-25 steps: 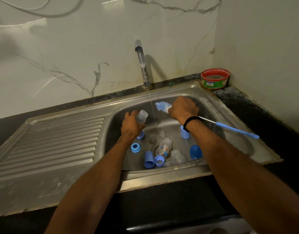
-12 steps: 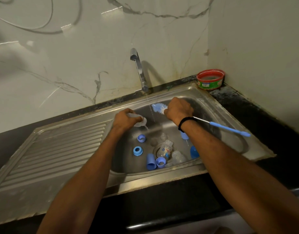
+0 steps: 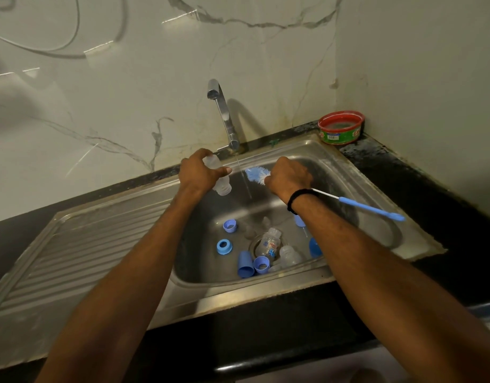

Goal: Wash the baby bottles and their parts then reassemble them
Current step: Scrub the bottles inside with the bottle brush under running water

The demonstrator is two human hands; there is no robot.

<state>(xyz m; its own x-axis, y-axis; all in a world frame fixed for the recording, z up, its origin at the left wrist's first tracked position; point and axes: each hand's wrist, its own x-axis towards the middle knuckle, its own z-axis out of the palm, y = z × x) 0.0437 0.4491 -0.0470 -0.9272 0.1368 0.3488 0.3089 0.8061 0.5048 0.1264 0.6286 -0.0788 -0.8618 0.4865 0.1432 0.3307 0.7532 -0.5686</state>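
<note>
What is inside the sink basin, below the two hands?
On the basin floor lie blue rings, a blue cap and a printed clear bottle over the drain. The right forearm covers part of it; what lies there is unseen.

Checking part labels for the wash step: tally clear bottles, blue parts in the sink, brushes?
Clear bottles: 3, one held in the left hand
Blue parts: 6
Bottle brush: 1, held in the right hand
Total: 10
</note>
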